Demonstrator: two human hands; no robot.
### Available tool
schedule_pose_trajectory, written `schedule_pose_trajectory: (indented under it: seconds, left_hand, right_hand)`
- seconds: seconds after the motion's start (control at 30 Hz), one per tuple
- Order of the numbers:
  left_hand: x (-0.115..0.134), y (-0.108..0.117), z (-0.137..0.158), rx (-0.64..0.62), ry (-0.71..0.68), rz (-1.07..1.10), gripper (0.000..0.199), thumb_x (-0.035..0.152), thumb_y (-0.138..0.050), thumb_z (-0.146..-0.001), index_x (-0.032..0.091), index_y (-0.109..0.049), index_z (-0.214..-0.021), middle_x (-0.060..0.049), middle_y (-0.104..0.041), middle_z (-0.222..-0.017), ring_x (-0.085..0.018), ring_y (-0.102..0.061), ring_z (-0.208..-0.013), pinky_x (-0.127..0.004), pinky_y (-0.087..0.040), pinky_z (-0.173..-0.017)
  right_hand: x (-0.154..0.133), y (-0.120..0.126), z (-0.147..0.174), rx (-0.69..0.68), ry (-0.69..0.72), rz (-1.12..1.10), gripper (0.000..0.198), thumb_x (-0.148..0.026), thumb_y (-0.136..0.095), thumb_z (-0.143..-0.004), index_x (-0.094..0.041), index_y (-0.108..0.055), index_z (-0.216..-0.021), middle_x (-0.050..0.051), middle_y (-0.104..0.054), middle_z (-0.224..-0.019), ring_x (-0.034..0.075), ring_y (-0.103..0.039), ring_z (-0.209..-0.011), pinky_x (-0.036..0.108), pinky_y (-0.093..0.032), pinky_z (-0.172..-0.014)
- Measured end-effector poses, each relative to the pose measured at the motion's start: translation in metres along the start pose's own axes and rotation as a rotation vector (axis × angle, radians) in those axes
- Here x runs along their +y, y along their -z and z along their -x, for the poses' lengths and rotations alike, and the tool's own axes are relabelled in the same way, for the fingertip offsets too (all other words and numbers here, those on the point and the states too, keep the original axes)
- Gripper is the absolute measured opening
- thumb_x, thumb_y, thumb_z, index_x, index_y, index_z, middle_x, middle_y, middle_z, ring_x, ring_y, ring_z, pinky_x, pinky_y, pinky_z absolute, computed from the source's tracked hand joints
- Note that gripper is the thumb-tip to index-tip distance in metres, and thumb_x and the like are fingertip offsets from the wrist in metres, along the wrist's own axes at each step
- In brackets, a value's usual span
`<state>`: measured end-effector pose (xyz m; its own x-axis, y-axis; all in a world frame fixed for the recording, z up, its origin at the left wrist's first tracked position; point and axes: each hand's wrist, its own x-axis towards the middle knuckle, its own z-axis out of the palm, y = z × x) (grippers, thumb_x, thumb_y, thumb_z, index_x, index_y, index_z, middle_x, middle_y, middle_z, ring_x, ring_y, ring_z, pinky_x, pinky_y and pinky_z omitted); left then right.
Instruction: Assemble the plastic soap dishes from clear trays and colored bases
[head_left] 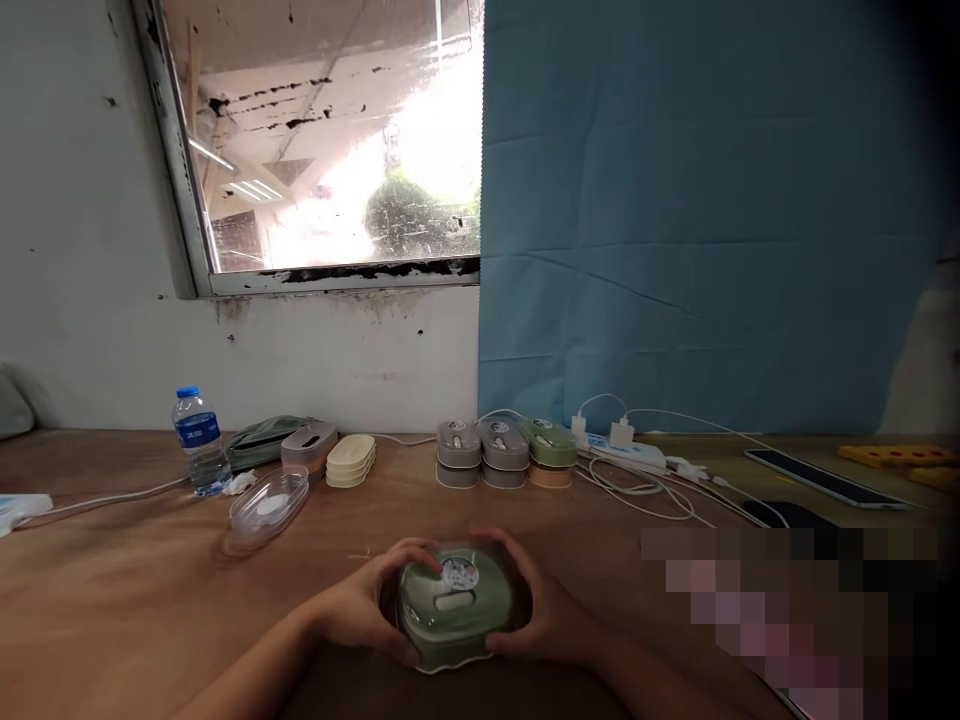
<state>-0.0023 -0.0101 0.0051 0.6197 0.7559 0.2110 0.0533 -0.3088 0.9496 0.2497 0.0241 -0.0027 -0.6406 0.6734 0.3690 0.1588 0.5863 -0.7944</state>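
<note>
Between my two hands at the table's near side is a green lunch box [480, 607] with a glossy clear lid, a round patterned sticker and a small oval tab on top. My left hand [375, 595] wraps its left side, with the thumb at the front and a finger reaching over the lid near the sticker. On the opposite side my right hand [544, 605] grips the box, thumb at the front right corner and fingers round the back. The underside of the box is hidden.
Behind stand stacked grey lunch boxes [458, 455] and a green-and-orange one [553, 455]. Further left are cream lids [351, 460], a clear cover [270, 503], a pinkish container [309, 448] and a water bottle [201, 443]. Cables, a power strip [626, 453] and a phone [825, 478] lie right.
</note>
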Motion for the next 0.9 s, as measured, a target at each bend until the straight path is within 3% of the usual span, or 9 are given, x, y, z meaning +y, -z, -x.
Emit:
schedule_pose_trajectory:
  seconds: [0.13,0.37,0.53,0.67,0.77,0.9]
  left_hand:
    - [0.003,-0.003,0.001,-0.033,0.001,-0.102,0.071,0.025,-0.078,-0.045,0.023,-0.048,-0.110,-0.006,-0.026,-0.131,-0.027,-0.023,-0.123,-0.042,-0.016,-0.103]
    - [0.001,-0.003,-0.002,0.007,-0.011,0.045,0.055,0.026,-0.076,-0.052,0.020,-0.054,-0.102,-0.008,-0.033,-0.129,-0.028,-0.031,-0.119,-0.039,-0.024,-0.100]
    - [0.001,-0.003,-0.003,0.103,0.025,0.110,0.057,0.028,-0.074,-0.055,0.018,-0.050,-0.106,-0.010,-0.045,-0.119,-0.026,-0.042,-0.110,-0.037,-0.032,-0.092]
    - [0.001,0.000,-0.006,0.280,0.075,0.064,0.049,0.039,-0.066,-0.064,0.017,-0.048,-0.104,-0.008,-0.055,-0.103,-0.021,-0.051,-0.096,-0.031,-0.038,-0.082]
    - [-0.003,0.009,-0.006,0.516,0.157,-0.083,0.040,0.051,-0.049,-0.073,0.015,-0.051,-0.092,-0.006,-0.061,-0.084,-0.016,-0.055,-0.079,-0.026,-0.041,-0.068]
    - [-0.010,0.029,-0.004,0.786,0.292,-0.175,0.057,0.064,-0.023,-0.075,0.014,-0.050,-0.075,-0.002,-0.058,-0.056,-0.012,-0.051,-0.046,-0.022,-0.036,-0.046]
  right_hand:
    - [-0.005,0.000,-0.001,-0.133,-0.062,-0.036,0.087,-0.035,-0.077,-0.047,-0.023,-0.033,-0.121,0.007,-0.042,-0.120,0.027,-0.042,-0.109,0.036,-0.036,-0.092]
    - [-0.001,-0.002,0.000,-0.097,-0.107,-0.114,0.093,-0.036,-0.078,-0.045,-0.023,-0.030,-0.123,0.008,-0.040,-0.123,0.027,-0.041,-0.111,0.035,-0.036,-0.093]
    - [0.000,-0.003,-0.001,-0.114,-0.121,-0.125,0.103,-0.035,-0.080,-0.043,-0.023,-0.022,-0.127,0.009,-0.036,-0.127,0.027,-0.038,-0.115,0.035,-0.033,-0.095]
    - [0.001,-0.004,-0.002,-0.115,-0.084,-0.124,0.107,-0.034,-0.079,-0.046,-0.025,-0.015,-0.130,0.009,-0.030,-0.132,0.025,-0.033,-0.120,0.036,-0.028,-0.099]
    - [0.001,-0.003,-0.002,-0.088,-0.065,-0.038,0.106,-0.036,-0.079,-0.046,-0.025,-0.016,-0.131,0.009,-0.019,-0.137,0.027,-0.028,-0.122,0.038,-0.025,-0.101]
    - [-0.002,-0.001,-0.002,-0.088,-0.087,0.085,0.104,-0.041,-0.078,-0.046,-0.024,-0.020,-0.131,0.009,-0.012,-0.138,0.029,-0.020,-0.125,0.041,-0.021,-0.103]
